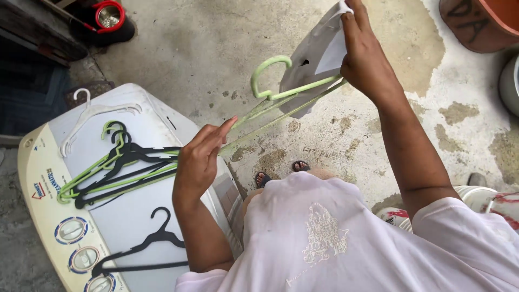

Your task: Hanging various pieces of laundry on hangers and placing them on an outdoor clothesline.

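Left hand: raised in front of the chest, forearm rising steeply from the lower edge, wrist bent a little. Fingers mostly curled, index and middle stretched out toward the upper right, tips pinching or steadying the near end of the light green hanger. Loose fingertip hold, not a full fist.
Right hand: arm stretched far out and up, nearly straight, back of hand toward the camera. Fingers closed around the far shoulder of the green hanger and a fold of the grey-white cloth; index finger runs up along the cloth's top edge.
Green hanger: spans the gap between both hands, tilted, low at the left hand, high at the right; hook curls upward just left of the right hand.
Cloth: hangs under and left of the right hand, draped over the hanger's high end.
Washing machine lid: below and left of the left hand, white.
Hanger pile: green and black, just left of the left hand, on the lid.
Single black hanger: beside the left forearm, flat on the lid.
White hanger: further up-left, well apart from the left hand.
Floor: stained concrete beneath both hands.
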